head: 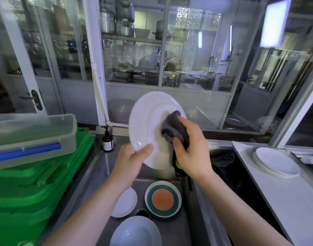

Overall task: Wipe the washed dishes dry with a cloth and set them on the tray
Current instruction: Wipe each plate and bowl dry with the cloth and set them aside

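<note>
**Grip on plate and cloth: drying in hand**

Gripped at its lower rim by the left hand point(132, 160), thumb across the face and fingers behind, a large white plate point(148, 121) is held tilted, nearly on edge, above the sink point(187, 219). A dark grey cloth point(175, 128) is bunched in the closed right hand point(189, 150) and pressed against the plate's well, right of centre.

Item, sink: three dishes are lying below, judged still to be dried: a small white plate point(125, 203), a striped plate with orange centre point(162, 198), and a pale blue bowl point(136, 233).

Item, right-hand desk point(285, 201): a stack of white plates point(276, 162) is set there, well apart from the sink; whether a tray lies under it cannot be told.

Item, left: green crates point(36, 183) are topped by a clear lidded box point(33, 137); a brown pump bottle point(107, 139) stands beside them.

Handling note: the wipe is best carried round in circles from well to rim, the plate being turned within the left grip so the thumb-covered patch is also reached. A wet rim may slip; firm pinching is advised.
</note>
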